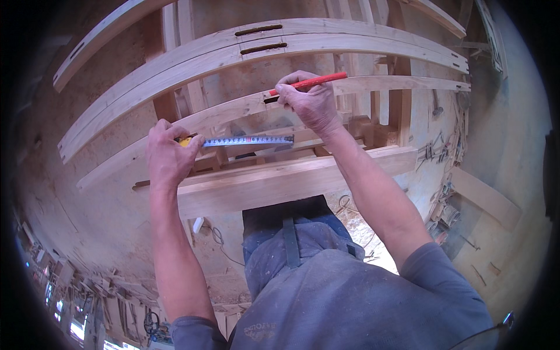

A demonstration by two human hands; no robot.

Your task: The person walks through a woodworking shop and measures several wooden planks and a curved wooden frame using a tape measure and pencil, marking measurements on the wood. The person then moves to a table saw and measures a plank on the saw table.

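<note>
My left hand grips a yellow tape measure, whose metal blade is pulled out to the right across the timber frame. My right hand holds a red pencil, its tip at the left end touching a long wooden rail beside a dark slot. The blade's free end lies just below my right hand. A thick pale beam runs across in front of my body, below both hands.
Two long rails with dark mortise slots lie side by side beyond my hands. Another plank is at the upper left. Clamps and tools lie at the right. A cable trails over the sawdust floor. Clutter lines the lower left.
</note>
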